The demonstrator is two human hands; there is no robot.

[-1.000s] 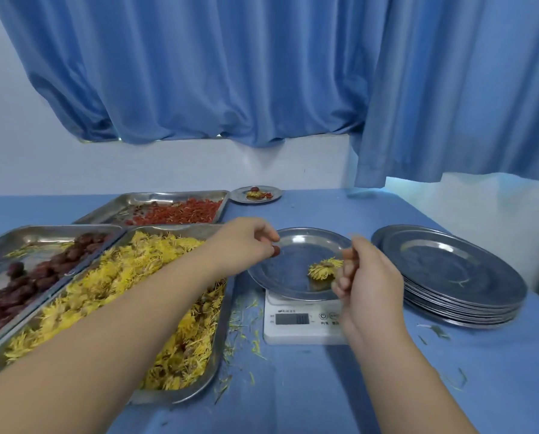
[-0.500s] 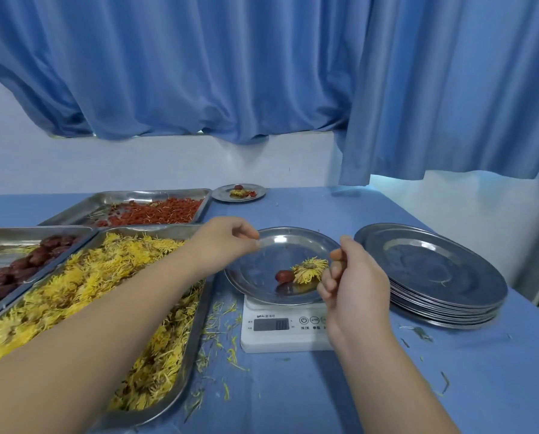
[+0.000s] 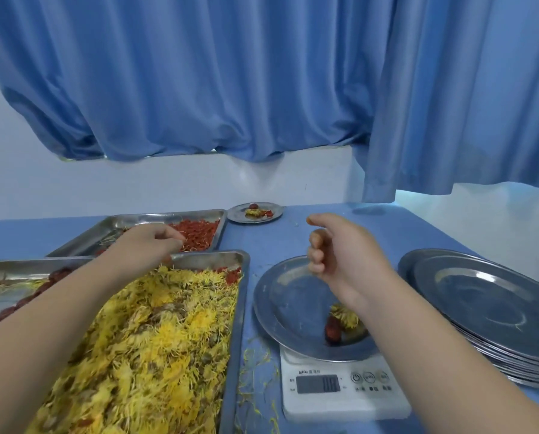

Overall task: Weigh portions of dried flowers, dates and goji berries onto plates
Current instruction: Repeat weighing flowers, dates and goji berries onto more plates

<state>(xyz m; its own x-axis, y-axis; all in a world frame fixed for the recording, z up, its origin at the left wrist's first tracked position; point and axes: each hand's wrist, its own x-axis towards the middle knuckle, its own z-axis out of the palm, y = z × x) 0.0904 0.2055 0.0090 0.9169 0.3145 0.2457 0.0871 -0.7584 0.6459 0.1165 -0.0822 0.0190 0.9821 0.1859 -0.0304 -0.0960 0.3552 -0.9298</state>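
Far L: date tray (image 3: 18,274). Next, dried flowers (image 3: 155,339) fill the big tray. L hand (image 3: 149,247) reaches past them to the goji berries (image 3: 202,233) in the back tray, fingers curled down onto them; can't tell if it's got any. Filled plate (image 3: 255,212) sits behind. R hand (image 3: 340,249) hangs above the scale plate (image 3: 284,305), fingers loosely curled, nothing in them. On that plate, one date (image 3: 332,328) touches a flower (image 3: 346,317). Scale (image 3: 340,399) sits under it; plate stack (image 3: 487,302) far R.

The plate (image 3: 280,308) under the right fingers (image 3: 316,265) is glossy, faintly scratched metal, as are the stack of plates (image 3: 496,308) right of them and the tray (image 3: 143,218) at the left fingers (image 3: 172,242); the scale (image 3: 340,402) is smooth white plastic, the table (image 3: 293,242) matt blue, the curtain (image 3: 230,89) soft cloth.
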